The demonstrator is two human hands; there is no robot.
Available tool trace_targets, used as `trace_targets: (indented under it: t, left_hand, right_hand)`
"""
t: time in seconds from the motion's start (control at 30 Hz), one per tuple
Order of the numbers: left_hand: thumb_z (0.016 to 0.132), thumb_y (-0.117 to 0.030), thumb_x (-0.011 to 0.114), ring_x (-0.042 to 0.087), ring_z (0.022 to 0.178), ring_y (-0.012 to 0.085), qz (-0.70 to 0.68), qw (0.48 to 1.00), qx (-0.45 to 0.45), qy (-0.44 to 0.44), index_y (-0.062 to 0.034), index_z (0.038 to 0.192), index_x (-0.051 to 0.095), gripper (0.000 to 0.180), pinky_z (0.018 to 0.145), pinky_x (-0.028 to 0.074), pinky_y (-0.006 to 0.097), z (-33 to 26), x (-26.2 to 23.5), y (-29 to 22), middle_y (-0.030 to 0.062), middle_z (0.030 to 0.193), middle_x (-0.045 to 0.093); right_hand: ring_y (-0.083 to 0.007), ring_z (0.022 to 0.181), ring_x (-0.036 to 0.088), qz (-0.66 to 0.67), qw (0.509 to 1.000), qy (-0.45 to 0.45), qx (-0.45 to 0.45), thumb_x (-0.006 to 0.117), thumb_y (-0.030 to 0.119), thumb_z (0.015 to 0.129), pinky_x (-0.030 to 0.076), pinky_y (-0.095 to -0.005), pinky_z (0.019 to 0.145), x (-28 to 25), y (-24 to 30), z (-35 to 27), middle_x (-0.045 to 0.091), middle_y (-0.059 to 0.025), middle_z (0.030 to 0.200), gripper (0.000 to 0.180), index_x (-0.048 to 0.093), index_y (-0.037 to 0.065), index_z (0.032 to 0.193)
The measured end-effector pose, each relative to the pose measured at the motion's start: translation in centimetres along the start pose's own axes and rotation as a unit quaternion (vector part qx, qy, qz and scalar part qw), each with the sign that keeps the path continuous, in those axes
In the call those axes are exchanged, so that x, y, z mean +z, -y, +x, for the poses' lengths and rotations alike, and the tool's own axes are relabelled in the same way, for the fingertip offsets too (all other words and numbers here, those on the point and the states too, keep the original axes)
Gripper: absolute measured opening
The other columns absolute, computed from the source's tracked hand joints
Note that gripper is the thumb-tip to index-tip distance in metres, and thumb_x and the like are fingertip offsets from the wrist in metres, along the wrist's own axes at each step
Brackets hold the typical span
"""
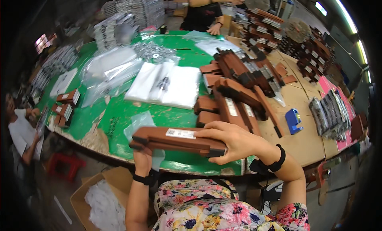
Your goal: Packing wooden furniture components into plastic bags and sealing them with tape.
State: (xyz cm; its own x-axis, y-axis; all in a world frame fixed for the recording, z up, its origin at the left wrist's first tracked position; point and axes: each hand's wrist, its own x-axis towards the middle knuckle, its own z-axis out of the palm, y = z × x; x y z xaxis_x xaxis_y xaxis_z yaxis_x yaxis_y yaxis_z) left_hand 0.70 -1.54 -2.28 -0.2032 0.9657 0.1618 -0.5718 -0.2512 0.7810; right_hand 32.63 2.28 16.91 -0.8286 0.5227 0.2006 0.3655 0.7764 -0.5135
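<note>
I hold a long flat brown box (159,138) with a white label level above the near edge of the green table (119,115). My right hand (232,141) grips its right end from above. My left hand (142,161) supports its left end from below, mostly hidden behind the box, and a clear plastic bag (139,125) hangs by it. Just beyond the box lies a heap of similar brown boxes (234,99), some with white labels.
White and clear plastic bags (167,84) lie mid-table. Small brown boxes (65,103) sit at the left edge. A blue tape dispenser (293,120) rests on cardboard at right. An open carton (99,195) stands below left. One person stands at the far side, another sits left.
</note>
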Motion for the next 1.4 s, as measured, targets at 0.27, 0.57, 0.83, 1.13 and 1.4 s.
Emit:
trace_targets:
  t: [0.27,0.57,0.83,1.13,1.4]
  left_hand:
    - [0.099,-0.05,0.048,0.048,0.132,0.04,-0.22,0.965,-0.124,0.075,-0.002,0.143,0.042,0.066,0.111,0.038,0.056,-1.7,-2.7,-2.5,0.0266,0.149,0.04]
    - [0.071,-0.026,0.089,0.048,0.126,0.02,0.286,0.856,-0.223,0.368,0.0004,0.148,0.036,0.097,0.109,0.038,0.036,0.0,-0.2,-5.3,0.0128,0.139,0.052]
    - [0.075,-0.014,0.082,0.049,0.126,0.0222,0.241,0.948,-0.111,0.174,-0.0001,0.149,0.033,0.09,0.108,0.039,0.036,-2.0,-0.3,-3.2,0.012,0.139,0.05]
    - [0.079,-0.014,0.08,0.052,0.123,0.0189,0.156,0.966,-0.145,0.146,-0.0005,0.151,0.028,0.09,0.105,0.041,0.035,-2.2,-0.3,-2.7,0.009,0.137,0.051]
    - [0.08,-0.015,0.079,0.054,0.118,0.0163,0.146,0.968,-0.169,0.112,0.0002,0.147,0.037,0.08,0.102,0.043,0.033,-2.4,-0.3,-2.8,0.0068,0.132,0.054]
  right_hand:
    - [-0.0405,0.111,0.057,0.072,0.977,0.188,-0.071,0.08,0.029,0.072,0.048,-0.0463,0.096,-0.4,-1.1,4.4,0.056,-0.021,0.127,0.071,0.056,0.014,0.137]
    - [-0.0366,0.125,0.049,-0.147,0.947,0.268,-0.101,0.078,0.023,0.073,0.033,-0.0469,0.109,-1.0,-0.6,9.5,0.051,-0.0184,0.136,0.065,0.058,0.02,0.135]
    - [-0.0427,0.126,0.049,-0.223,0.967,-0.077,0.1,0.074,0.008,0.078,0.043,-0.0469,0.104,3.5,1.6,9.9,0.045,-0.0238,0.14,0.065,0.048,0.004,0.137]
    - [-0.0273,0.086,0.063,0.077,0.952,-0.28,0.094,0.08,0.009,0.079,0.053,-0.0343,0.066,10.9,2.2,10.5,0.06,-0.0165,0.106,0.072,0.044,0.002,0.141]
    - [-0.0242,0.077,0.065,0.093,0.93,-0.354,0.043,0.081,0.004,0.077,0.054,-0.0306,0.06,12.3,0.1,12.1,0.061,-0.0142,0.097,0.049,0.056,-0.001,0.119]
